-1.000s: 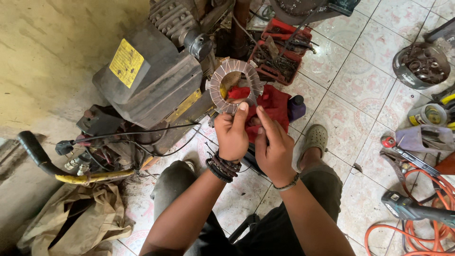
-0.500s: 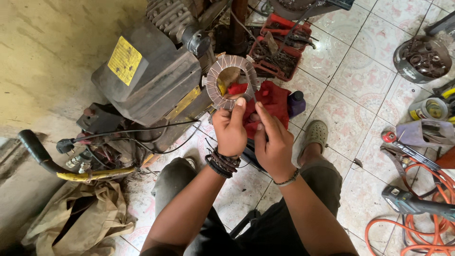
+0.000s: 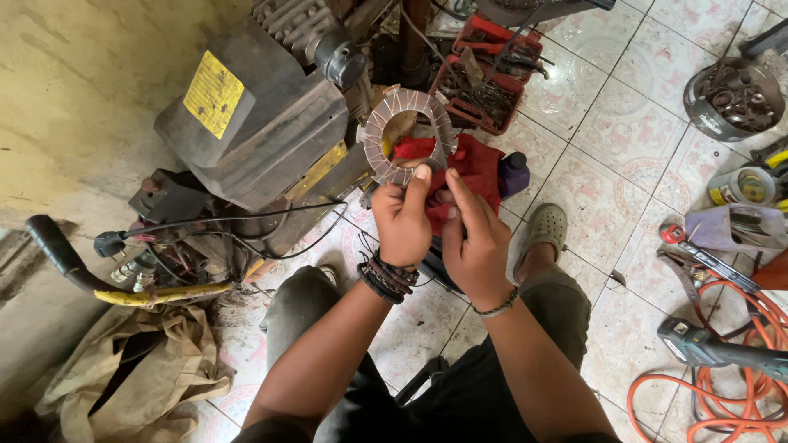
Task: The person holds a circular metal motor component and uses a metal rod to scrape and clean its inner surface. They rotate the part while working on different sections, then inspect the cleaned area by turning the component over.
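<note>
A round grey metal stator ring [image 3: 382, 130] with white slot liners is held upright in front of me. My left hand [image 3: 402, 220] grips its lower edge, thumb pressed on the rim. My right hand [image 3: 472, 238] is beside it, fingers touching the ring's bottom and a red cloth [image 3: 480, 168] behind it. Both wrists wear bracelets.
A dark engine with a yellow label [image 3: 246, 123] stands at left. A red tray of tools [image 3: 492, 78] lies beyond the ring. A bowl of metal parts [image 3: 735, 98], an orange cable [image 3: 730, 394] and a power tool [image 3: 698, 344] lie at right. A tan cloth [image 3: 139, 369] is lower left.
The ring and both hands have stayed in nearly the same place; the ring has turned slightly in my fingers.
</note>
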